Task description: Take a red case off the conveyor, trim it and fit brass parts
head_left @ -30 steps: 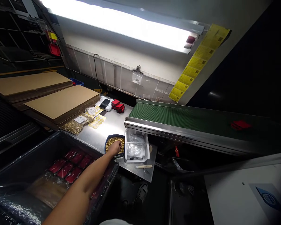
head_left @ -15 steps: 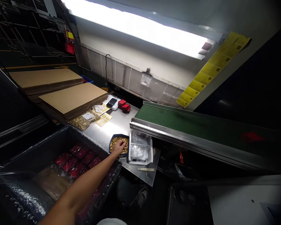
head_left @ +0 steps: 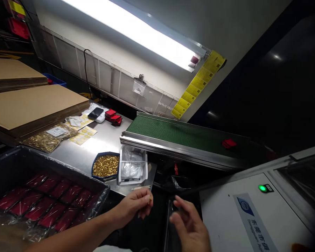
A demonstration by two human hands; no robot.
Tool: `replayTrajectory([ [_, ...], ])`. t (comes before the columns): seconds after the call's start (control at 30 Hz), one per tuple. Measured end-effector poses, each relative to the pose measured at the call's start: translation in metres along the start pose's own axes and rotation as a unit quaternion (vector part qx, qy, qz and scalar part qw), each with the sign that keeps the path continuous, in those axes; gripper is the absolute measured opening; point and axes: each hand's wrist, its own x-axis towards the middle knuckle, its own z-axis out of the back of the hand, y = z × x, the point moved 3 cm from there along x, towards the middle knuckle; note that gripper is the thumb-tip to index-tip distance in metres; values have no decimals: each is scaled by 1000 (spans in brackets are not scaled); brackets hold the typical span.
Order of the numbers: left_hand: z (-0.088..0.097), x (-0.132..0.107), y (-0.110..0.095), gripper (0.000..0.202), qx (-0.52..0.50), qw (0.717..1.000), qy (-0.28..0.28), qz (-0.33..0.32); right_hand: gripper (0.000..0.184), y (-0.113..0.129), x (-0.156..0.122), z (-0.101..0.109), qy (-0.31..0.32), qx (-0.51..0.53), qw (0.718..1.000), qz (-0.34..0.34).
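My left hand (head_left: 138, 204) is in front of the table's near corner, closed in a pinch on a small gold-coloured piece (head_left: 150, 198), mostly hidden by the fingertips. To its right, my right hand (head_left: 191, 225) is raised with thumb and fingers apart and nothing in it. Beyond the left hand, a blue tray (head_left: 93, 172) holds many small gold metal pieces (head_left: 106, 166). Against that tray stands a white divided bin (head_left: 146, 171) with clear plastic bags (head_left: 132, 166) and a dark pen.
At lower left a plastic-lined crate (head_left: 101, 201) holds rows of wrapped dark-red items (head_left: 52, 189). A green conveyor belt (head_left: 168, 131) carries a red item (head_left: 229, 143). Red pouches (head_left: 113, 117), a phone (head_left: 96, 113) and cardboard stacks (head_left: 39, 105) lie behind. A white machine (head_left: 225, 203) stands right.
My left hand has drawn back from the gold pieces in the tray, pinching one small piece. My right hand has come into view. The view has swung right, showing the white machine.
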Motion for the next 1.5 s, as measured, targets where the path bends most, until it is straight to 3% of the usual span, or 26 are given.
replayTrajectory([
  [0.07, -21, -6, -5, 41, 14, 1000, 22, -10, 24, 2, 7, -9, 51, -7, 999, 17],
  [0.17, -36, -10, -10, 41, 37, 998, 19, -45, 12, 5, 9, -19, 101, -35, 993, 57],
  [0.33, -39, -9, -3, 41, 101, 993, 7, -63, 14, 10, 4, -20, 103, -90, 985, 104],
  [0.43, -40, -8, 0, 40, 83, 994, -5, -71, 13, 14, 5, -19, 111, -91, 981, 127],
  [0.6, -42, -11, -2, 34, 3, 993, -30, -115, 7, 11, 6, -17, 102, -19, 993, 60],
  [0.77, -40, -21, -10, 16, 133, 957, -73, -248, 12, 9, -4, -18, 53, 41, 997, -32],
  [0.87, -42, -29, -14, 7, 195, 934, -77, -289, 14, 5, -7, -18, 30, 57, 996, -62],
  [1.03, -45, -38, -15, 26, 260, 924, -86, -266, 17, -10, -6, -15, 71, 80, 991, -84],
  [1.3, -47, -35, -14, 13, 261, 918, -109, -278, 22, -34, -16, -22, 91, 193, 959, -185],
  [1.5, -44, -28, -9, 9, 205, 936, -110, -264, 32, -27, -23, -33, 53, 287, 920, -261],
])
